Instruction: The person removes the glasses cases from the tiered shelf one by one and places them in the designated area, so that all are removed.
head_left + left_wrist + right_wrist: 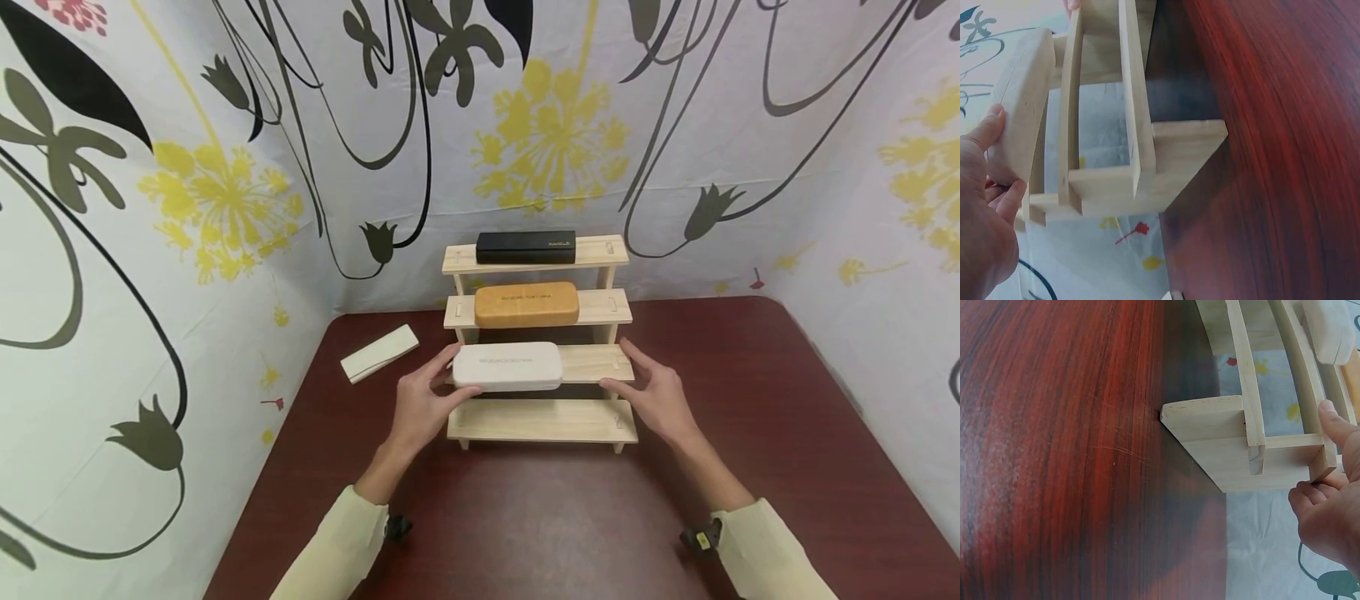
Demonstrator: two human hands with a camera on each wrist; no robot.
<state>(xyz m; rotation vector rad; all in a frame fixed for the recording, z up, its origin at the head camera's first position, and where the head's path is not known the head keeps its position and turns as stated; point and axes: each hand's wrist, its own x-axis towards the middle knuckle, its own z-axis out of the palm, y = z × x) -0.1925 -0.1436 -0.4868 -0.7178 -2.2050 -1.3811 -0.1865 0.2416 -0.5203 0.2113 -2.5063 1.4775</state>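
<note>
A white glasses case (507, 367) sits at the left part of the second step from the bottom of a wooden tiered rack (542, 420). My left hand (424, 404) grips its left end, thumb along the front and fingers around the end. In the left wrist view the thumb and fingertips touch the case (1022, 106). At the other side, my right hand (660, 402) holds the right end of that same step, thumb on one side and fingers curled beneath, as the right wrist view shows. An orange glasses case (527, 305) and a black case (525, 248) lie on the upper steps.
A slim off-white case (379, 353) lies on the dark red table (525, 525), left of the rack. Behind and beside the table hangs a white cloth (465, 167) printed with flowers.
</note>
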